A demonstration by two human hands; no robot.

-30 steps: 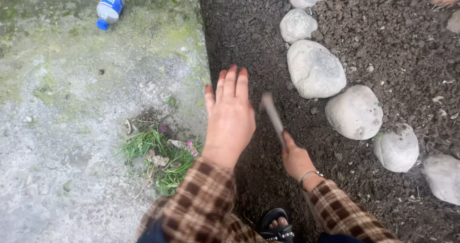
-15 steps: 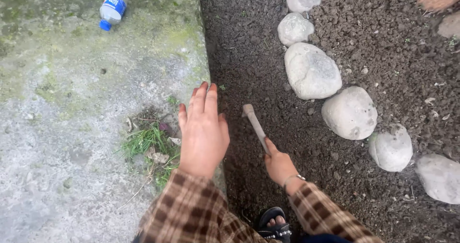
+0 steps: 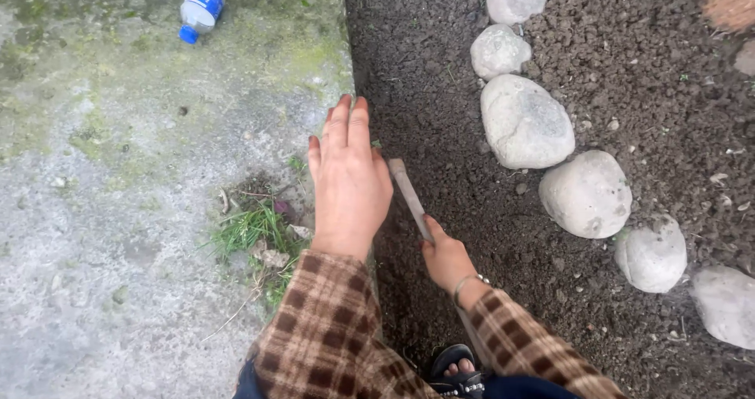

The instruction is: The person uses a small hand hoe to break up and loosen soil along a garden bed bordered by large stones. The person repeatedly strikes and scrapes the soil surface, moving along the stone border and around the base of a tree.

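The left hand [image 3: 348, 180] has moved up, flat and empty, beside the wooden stick [image 3: 409, 197] the right hand [image 3: 447, 259] grips; a swing could strike its fingers.

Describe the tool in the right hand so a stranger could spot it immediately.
Start at the curved row of pale stones crossing the dark soil. Left of them, by the concrete edge, the right hand grips a short stick-like tool. It is the only slim, straight, light-brown piece on the soil, slanting up beside the left hand.
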